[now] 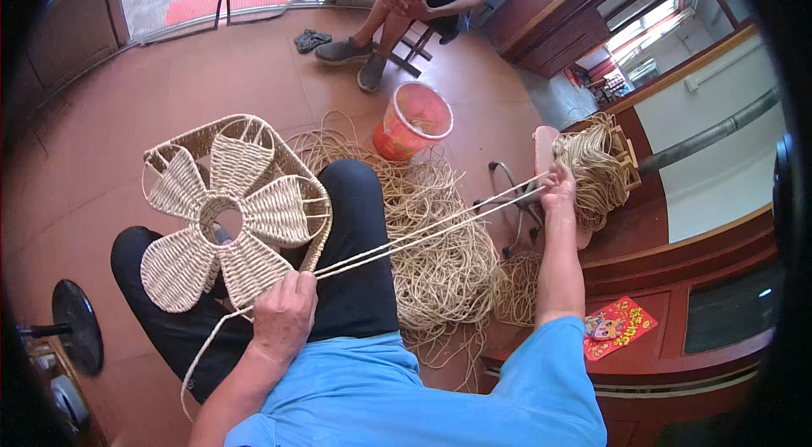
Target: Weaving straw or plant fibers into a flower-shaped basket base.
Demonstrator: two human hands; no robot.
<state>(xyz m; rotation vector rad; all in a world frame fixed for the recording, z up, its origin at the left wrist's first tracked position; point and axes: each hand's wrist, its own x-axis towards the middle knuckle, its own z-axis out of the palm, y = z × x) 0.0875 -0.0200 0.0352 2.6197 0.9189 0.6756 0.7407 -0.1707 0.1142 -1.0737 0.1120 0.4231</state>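
Observation:
Across my lap rests a woven basket frame (pixel 292 161) with flower-like petals (pixel 227 258) of wrapped cord around a round centre ring (pixel 207 223). My left hand (pixel 286 312) is closed at the lower petal, gripping the cord there. From it a doubled strand of beige cord (pixel 431 231) runs taut up to the right, to my outstretched right hand (pixel 557 187), whose fingers are closed on it. The cord's loose tail hangs down to the left of my left forearm. Some petals farther up show bare wire at their outer ends.
A large heap of loose cord (pixel 440 265) lies on the floor right of my legs, beside a red bucket (pixel 413 121). Cord bundles (pixel 592 164) hang at the right near a wheeled chair base (pixel 512 206). A seated person (pixel 423 3) is ahead. A black round base (pixel 78 327) stands left.

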